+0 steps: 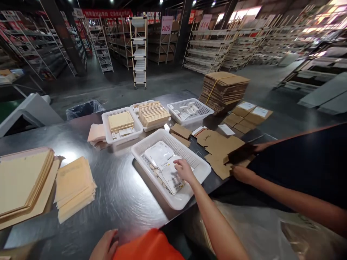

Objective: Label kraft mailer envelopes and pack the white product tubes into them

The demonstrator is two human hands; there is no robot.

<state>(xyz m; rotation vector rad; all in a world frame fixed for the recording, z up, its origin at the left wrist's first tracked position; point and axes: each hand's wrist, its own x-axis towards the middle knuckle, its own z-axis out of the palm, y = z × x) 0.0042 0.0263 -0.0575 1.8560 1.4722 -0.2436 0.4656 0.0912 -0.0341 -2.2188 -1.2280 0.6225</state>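
My right hand (184, 170) reaches into a white plastic basket (199, 169) with its fingers apart, over flat white packets (169, 169) with printed labels. Whether the fingertips touch the packets is hard to tell. A rounded white packet (159, 151) lies beside them in the same basket. My left hand (105, 246) is at the bottom edge of the view, by the near side of the dark metal table (116, 195). Only part of it shows; its thumb and fingers are apart and nothing shows between them. Closest to it lies a stack of tan padded envelopes (74, 186).
Large envelopes (23, 180) lie at the left. Behind are baskets of yellow envelopes (121, 121), upright envelopes (153, 113) and small white boxes (189, 110). At right, a co-worker's hands (244, 174) fold a cardboard box (221, 148) near strapped cardboard (223, 90).
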